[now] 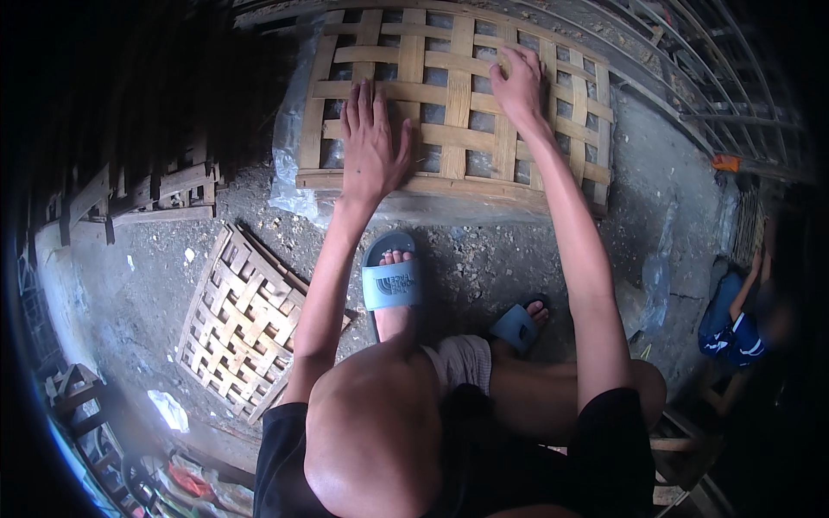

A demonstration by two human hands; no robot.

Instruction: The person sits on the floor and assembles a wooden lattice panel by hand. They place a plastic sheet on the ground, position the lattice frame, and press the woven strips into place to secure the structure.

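Note:
A woven lattice panel of pale wooden or bamboo strips (pixel 458 112) lies before me, over clear plastic sheeting (pixel 294 164) on a low, raised surface. My left hand (pixel 373 147) rests palm down on its left part, fingers stretched out and thumb apart, holding nothing. Farther up and to the right, my right hand (pixel 521 85) has its fingers bent down onto the weave. Thumb and fingers close around a strip there, though the fingertips are partly hidden.
A smaller woven panel (pixel 242 324) lies on the rough concrete floor at left. More slatted pieces (pixel 177 186) stand behind it. My slippered foot (pixel 393 285) is close to the panel's near edge. Metal bars (pixel 734 78) run at the far right; another person (pixel 734 315) sits at right.

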